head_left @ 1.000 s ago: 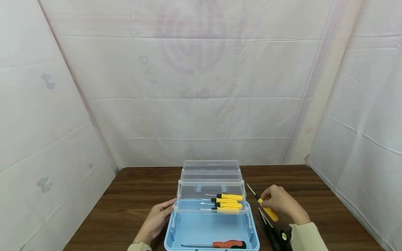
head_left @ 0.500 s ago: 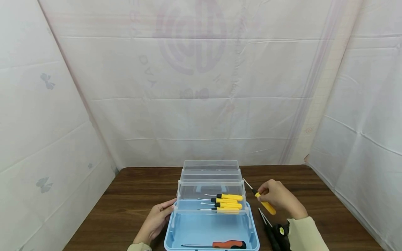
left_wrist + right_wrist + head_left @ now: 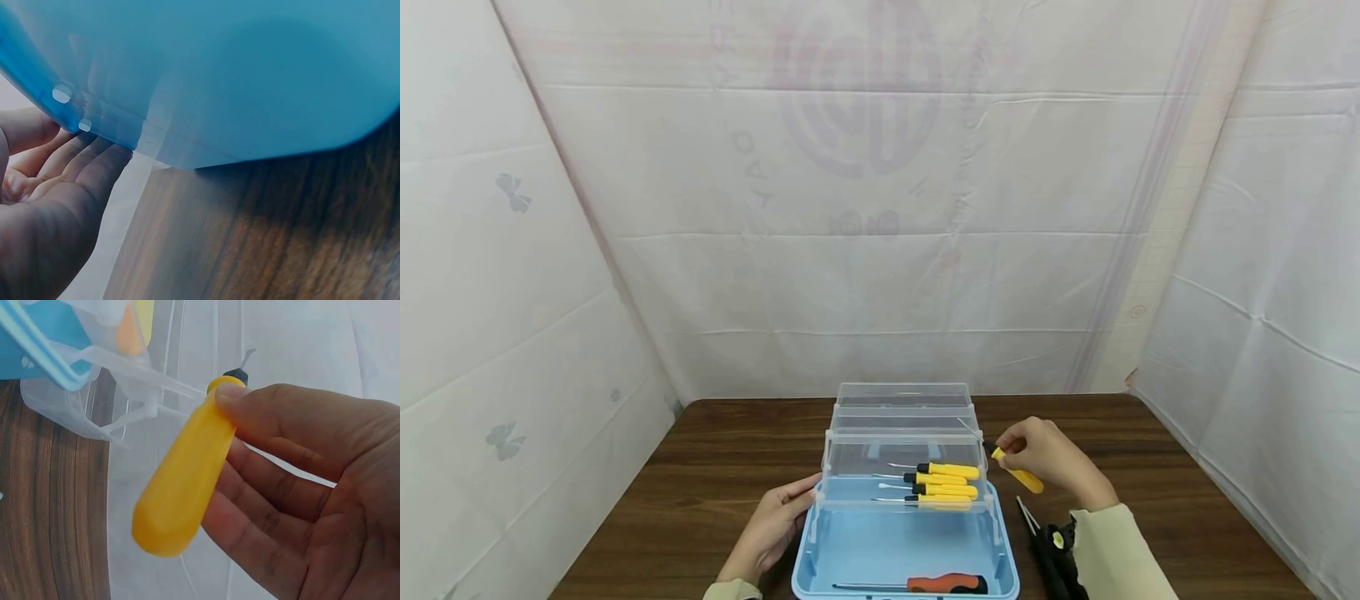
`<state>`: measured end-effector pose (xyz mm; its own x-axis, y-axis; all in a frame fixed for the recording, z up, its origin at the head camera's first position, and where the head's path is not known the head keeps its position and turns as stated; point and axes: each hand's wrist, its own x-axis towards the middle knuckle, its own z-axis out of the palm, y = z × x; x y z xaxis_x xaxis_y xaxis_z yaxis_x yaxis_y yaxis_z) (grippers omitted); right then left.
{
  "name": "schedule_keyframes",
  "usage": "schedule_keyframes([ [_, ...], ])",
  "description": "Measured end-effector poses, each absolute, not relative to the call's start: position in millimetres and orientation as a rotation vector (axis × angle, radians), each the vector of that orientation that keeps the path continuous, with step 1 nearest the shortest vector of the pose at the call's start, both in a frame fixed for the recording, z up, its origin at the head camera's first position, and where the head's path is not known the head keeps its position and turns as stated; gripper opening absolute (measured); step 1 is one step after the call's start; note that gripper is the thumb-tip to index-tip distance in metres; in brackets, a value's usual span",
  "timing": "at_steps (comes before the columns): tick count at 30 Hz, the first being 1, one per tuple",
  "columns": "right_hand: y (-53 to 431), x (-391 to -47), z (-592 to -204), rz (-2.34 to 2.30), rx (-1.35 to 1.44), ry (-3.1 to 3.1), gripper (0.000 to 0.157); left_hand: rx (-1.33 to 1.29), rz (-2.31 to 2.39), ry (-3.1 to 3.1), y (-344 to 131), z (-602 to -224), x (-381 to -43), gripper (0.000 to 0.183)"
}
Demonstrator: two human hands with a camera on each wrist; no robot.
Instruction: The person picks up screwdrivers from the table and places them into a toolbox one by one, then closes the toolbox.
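Note:
My right hand [image 3: 1048, 462] pinches a yellow-handled screwdriver [image 3: 181, 481] by the neck of its handle, at the right of the toolbox. The shaft slants up and left, overlapping the toolbox's clear tiered trays in the head view. My left hand [image 3: 775, 525] touches the left side of the blue toolbox [image 3: 842, 542], fingers fairly straight against its edge [image 3: 103, 134]. Several yellow-and-black screwdrivers [image 3: 947, 492] lie side by side in the lowest clear tray [image 3: 831, 454]. A red-and-black screwdriver [image 3: 947, 583] lies across the front of the blue base.
Right of the toolbox, a black-handled tool with slim metal tips [image 3: 1045, 550] lies partly beside the right sleeve [image 3: 1120, 554]. Everything stands on a dark wooden table [image 3: 700, 467], with white sheeting [image 3: 880, 292] behind and at both sides.
My right hand has moved up and left with the yellow-handled screwdriver, bringing its shaft over the clear trays in view. The left hand and toolbox have stayed put.

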<state>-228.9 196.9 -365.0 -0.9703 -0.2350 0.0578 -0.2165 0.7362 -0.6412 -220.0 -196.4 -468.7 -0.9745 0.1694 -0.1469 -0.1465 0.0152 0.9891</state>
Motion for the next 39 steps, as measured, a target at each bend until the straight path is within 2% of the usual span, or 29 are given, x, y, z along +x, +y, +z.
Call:
schedule_keyframes([
  [39,139.4,-246.2,-360.3,-0.965,-0.653,2.926,0.017,0.006,2.058,2.089,-195.5,-466.8,-218.8,0.046],
])
